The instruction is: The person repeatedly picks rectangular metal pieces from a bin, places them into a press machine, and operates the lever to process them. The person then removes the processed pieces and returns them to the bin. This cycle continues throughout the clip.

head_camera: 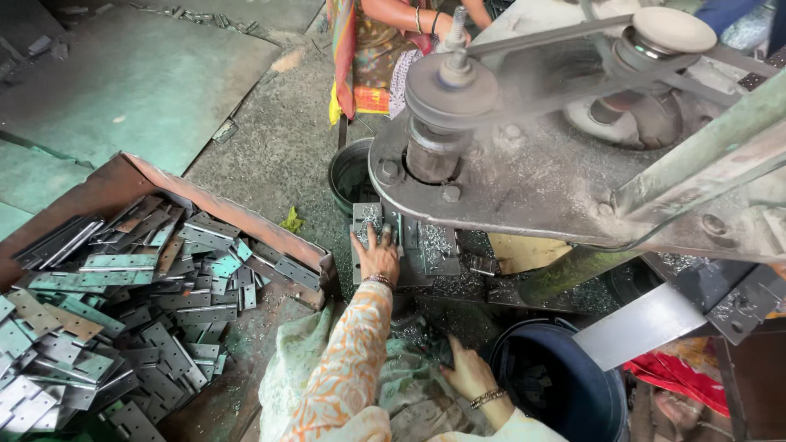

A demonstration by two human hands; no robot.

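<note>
My left hand [377, 252] reaches forward and presses flat on a metal piece lying on the drill table [435, 245], right under the drill press head [446, 123]. Whether it grips the piece I cannot tell. My right hand [468, 372] rests low on my lap cloth, fingers spread, next to the rim of a dark bucket [547, 385]. A wooden tray [205, 196] on my left holds a heap of several grey and greenish metal hinges [123, 311]. Metal shavings cover the drill table.
Another person sits at the far side of the machine [385, 49]. A round dark container [352, 176] stands on the floor beyond the table. The machine's belt pulley [671, 33] and grey frame fill the upper right. Red cloth [679, 381] lies low at right.
</note>
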